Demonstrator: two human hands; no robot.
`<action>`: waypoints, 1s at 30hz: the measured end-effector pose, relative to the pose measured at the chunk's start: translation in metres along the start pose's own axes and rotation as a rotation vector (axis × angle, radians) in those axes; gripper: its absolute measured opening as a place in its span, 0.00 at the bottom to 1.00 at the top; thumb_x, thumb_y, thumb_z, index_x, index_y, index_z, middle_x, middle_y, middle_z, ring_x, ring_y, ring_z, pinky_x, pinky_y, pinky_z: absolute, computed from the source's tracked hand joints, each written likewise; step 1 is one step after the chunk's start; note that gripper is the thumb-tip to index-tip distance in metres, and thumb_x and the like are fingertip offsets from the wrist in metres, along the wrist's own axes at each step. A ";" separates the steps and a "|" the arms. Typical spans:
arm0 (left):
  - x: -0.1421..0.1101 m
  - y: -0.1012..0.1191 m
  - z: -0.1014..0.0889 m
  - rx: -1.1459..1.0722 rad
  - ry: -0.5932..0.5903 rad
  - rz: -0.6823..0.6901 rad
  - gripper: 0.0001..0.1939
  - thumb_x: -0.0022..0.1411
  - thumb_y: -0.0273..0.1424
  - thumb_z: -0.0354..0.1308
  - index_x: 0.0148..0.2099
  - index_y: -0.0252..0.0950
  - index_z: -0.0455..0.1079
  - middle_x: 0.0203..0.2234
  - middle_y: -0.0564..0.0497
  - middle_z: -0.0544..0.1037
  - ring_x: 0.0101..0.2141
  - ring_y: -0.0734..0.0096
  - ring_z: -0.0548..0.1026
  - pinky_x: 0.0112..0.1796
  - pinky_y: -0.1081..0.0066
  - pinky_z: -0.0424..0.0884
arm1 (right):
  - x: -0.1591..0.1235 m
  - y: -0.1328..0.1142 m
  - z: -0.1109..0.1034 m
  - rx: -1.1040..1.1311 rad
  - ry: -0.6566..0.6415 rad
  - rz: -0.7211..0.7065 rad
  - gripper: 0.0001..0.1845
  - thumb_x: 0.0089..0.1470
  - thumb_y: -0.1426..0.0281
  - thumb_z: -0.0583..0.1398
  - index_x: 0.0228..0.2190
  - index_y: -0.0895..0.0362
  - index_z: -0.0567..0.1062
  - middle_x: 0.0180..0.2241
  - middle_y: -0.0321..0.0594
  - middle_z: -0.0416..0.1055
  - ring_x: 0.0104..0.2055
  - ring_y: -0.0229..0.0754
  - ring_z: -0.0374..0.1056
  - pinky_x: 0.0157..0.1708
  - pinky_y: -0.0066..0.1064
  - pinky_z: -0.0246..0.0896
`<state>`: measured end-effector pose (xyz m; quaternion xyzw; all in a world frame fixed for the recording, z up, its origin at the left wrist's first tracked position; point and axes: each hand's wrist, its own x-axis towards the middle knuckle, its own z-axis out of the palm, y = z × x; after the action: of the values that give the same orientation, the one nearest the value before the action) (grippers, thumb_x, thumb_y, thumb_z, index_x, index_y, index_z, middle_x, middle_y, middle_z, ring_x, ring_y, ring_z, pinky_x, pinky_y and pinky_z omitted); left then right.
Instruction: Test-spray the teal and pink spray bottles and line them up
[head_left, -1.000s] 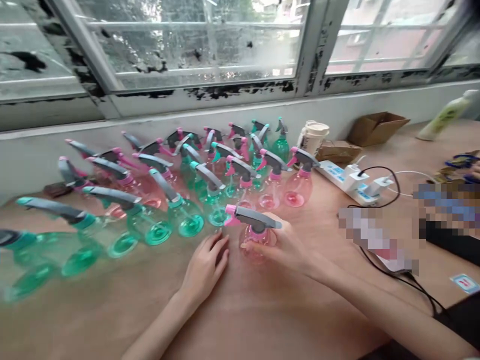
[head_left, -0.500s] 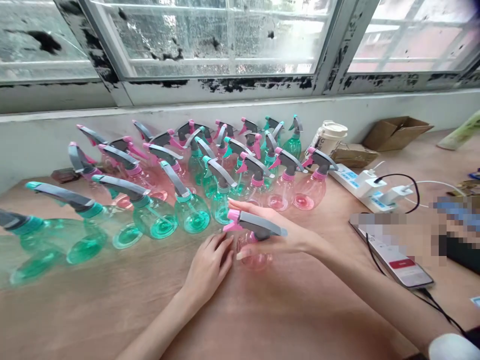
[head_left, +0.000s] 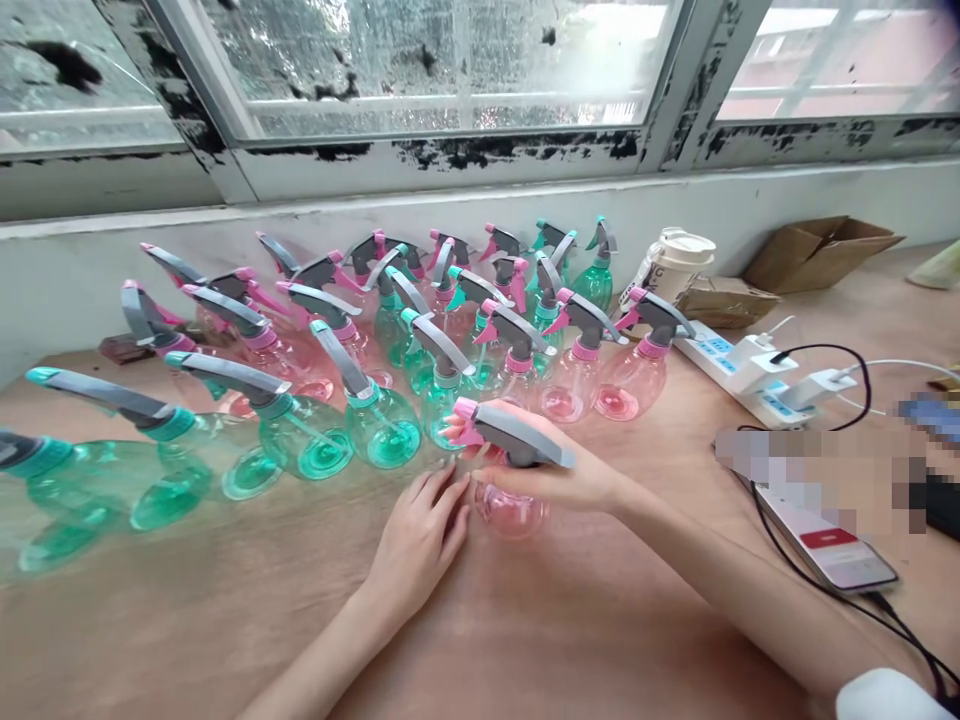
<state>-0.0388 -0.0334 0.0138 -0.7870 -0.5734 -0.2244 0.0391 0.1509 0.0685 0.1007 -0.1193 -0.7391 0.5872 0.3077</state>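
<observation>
My right hand (head_left: 559, 474) is wrapped round the neck of a pink spray bottle (head_left: 512, 508), just under its grey and pink trigger head (head_left: 517, 438). The bottle stands upright on the table, and its neck is largely hidden by the hand. My left hand (head_left: 424, 520) lies on the tabletop just left of that bottle, fingers stretched forward and holding nothing. Beyond both hands stand green spray bottles (head_left: 384, 436) and pink spray bottles (head_left: 561, 392), in crowded rows.
Behind the bottles runs a wall with windows (head_left: 442, 70). To the right are a paper cup (head_left: 679, 262), an open cardboard box (head_left: 821, 262), a power strip (head_left: 720, 365) with white chargers, and a phone (head_left: 832, 535) with a black cable on the wooden table (head_left: 570, 640).
My right hand has closed round the neck of the pink spray bottle, its fingers now curled behind the trigger. My left hand stays put. The view has shifted slightly.
</observation>
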 end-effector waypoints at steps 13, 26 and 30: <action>0.002 0.007 -0.004 -0.035 -0.041 -0.035 0.12 0.69 0.27 0.48 0.50 0.34 0.70 0.50 0.39 0.74 0.52 0.52 0.72 0.50 0.52 0.72 | -0.003 -0.006 0.008 -0.305 0.144 -0.152 0.12 0.56 0.64 0.63 0.42 0.54 0.72 0.36 0.39 0.73 0.34 0.39 0.70 0.36 0.31 0.67; 0.002 0.005 -0.002 -0.021 -0.043 -0.024 0.14 0.69 0.28 0.48 0.51 0.34 0.70 0.49 0.38 0.75 0.52 0.51 0.71 0.50 0.51 0.72 | -0.004 -0.009 0.010 -0.418 0.174 -0.233 0.08 0.59 0.63 0.60 0.33 0.55 0.71 0.27 0.35 0.68 0.28 0.38 0.65 0.31 0.30 0.63; 0.003 0.006 -0.003 -0.017 -0.041 -0.018 0.13 0.69 0.28 0.48 0.51 0.34 0.71 0.49 0.39 0.75 0.52 0.51 0.71 0.51 0.51 0.71 | -0.006 -0.005 0.009 -0.351 0.152 -0.202 0.10 0.58 0.65 0.61 0.41 0.55 0.73 0.35 0.39 0.73 0.32 0.39 0.70 0.38 0.32 0.67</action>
<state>-0.0337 -0.0336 0.0189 -0.7865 -0.5792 -0.2136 0.0189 0.1514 0.0570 0.1023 -0.1401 -0.8131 0.4049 0.3942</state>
